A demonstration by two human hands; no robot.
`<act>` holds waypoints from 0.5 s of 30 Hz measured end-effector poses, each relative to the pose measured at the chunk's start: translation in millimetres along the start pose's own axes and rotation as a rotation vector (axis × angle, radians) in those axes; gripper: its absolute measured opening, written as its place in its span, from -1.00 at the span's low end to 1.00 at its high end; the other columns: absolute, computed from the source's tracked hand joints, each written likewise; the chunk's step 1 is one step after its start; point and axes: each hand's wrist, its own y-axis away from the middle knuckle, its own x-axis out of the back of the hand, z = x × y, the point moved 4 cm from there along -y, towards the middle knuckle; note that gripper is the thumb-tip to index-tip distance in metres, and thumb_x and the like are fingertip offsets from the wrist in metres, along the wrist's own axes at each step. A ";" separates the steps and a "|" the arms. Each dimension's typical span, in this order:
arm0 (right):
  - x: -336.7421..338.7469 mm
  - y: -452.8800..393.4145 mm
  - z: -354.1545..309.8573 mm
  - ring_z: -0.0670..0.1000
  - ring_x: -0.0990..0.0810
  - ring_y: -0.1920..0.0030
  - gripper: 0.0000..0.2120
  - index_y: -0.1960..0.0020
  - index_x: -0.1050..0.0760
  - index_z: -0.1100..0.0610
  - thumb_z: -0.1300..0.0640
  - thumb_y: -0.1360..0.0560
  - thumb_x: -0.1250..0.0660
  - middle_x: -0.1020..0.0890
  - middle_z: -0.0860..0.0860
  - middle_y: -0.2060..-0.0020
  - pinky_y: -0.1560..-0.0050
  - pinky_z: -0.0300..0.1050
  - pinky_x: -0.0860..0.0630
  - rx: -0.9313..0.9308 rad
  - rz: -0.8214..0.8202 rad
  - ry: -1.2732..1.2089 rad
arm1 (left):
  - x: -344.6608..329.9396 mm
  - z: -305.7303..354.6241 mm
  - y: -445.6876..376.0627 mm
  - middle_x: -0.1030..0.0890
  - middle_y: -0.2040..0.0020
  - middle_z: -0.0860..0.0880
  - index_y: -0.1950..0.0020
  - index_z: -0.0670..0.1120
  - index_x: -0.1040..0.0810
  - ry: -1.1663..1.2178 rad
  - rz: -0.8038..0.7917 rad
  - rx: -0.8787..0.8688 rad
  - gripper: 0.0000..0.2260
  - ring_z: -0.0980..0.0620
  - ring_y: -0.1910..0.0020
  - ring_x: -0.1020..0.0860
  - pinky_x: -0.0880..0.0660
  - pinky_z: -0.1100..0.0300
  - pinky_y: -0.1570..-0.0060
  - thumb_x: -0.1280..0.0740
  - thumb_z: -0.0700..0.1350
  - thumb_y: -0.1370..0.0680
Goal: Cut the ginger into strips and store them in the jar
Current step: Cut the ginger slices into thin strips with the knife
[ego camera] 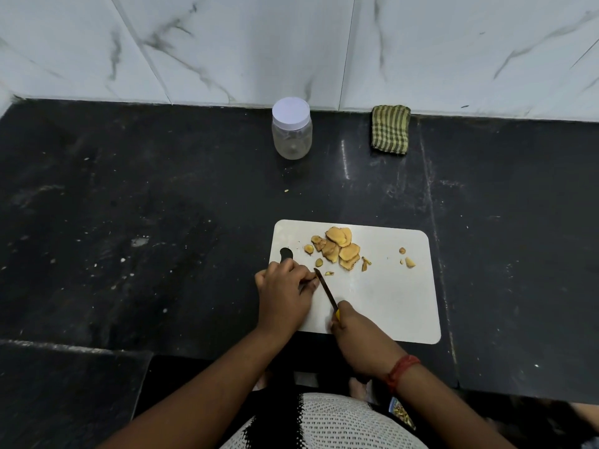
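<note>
A white cutting board (389, 299) lies on the black counter. A heap of flat ginger slices (340, 247) sits near its far edge, with small ginger scraps (409, 261) to the right. My right hand (353, 332) grips a knife (325, 288) with a yellow handle, its blade tip pointing up and left. My left hand (285, 293) rests on the board's left end with fingers curled, fingertips at the blade; anything under them is hidden. A clear plastic jar (292, 132) with its white lid on stands at the back.
A folded green striped cloth (390, 129) lies against the marble wall to the right of the jar. The black counter (146, 222) spreads wide to the left and right of the board. Its front edge steps down at lower left.
</note>
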 end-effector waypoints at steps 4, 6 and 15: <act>-4.4 -4.1 1.7 -0.08 -0.34 0.37 -0.93 0.00 -0.18 0.13 0.26 -0.60 -0.07 -0.44 0.00 0.28 0.39 -0.20 -0.22 -0.010 0.019 0.036 | -0.9 -0.8 0.3 -0.54 0.07 0.15 0.08 0.08 -0.64 -0.009 0.010 -0.011 -0.93 0.07 -0.01 -0.44 -0.14 0.11 -0.04 -0.41 0.04 -0.55; -5.9 -5.1 0.4 -0.12 -0.32 0.39 -0.92 -0.01 -0.17 0.13 0.26 -0.60 -0.07 -0.38 -0.03 0.31 0.45 -0.28 -0.19 -0.005 0.030 0.056 | -1.0 -0.8 0.2 -0.54 0.07 0.15 0.09 0.07 -0.63 -0.018 0.013 -0.013 -0.93 0.07 0.00 -0.44 -0.14 0.11 -0.04 -0.41 0.04 -0.55; -11.0 3.1 3.8 -0.11 -0.34 0.36 -0.72 -0.25 -0.21 0.24 0.34 -0.55 -0.03 -0.42 0.00 0.23 0.47 -0.32 -0.19 -0.024 0.061 0.101 | -2.7 4.7 2.3 -0.55 0.06 0.13 0.09 0.07 -0.59 -0.050 0.026 0.024 -0.95 0.02 -0.01 -0.46 -0.19 0.08 -0.09 -0.42 0.00 -0.53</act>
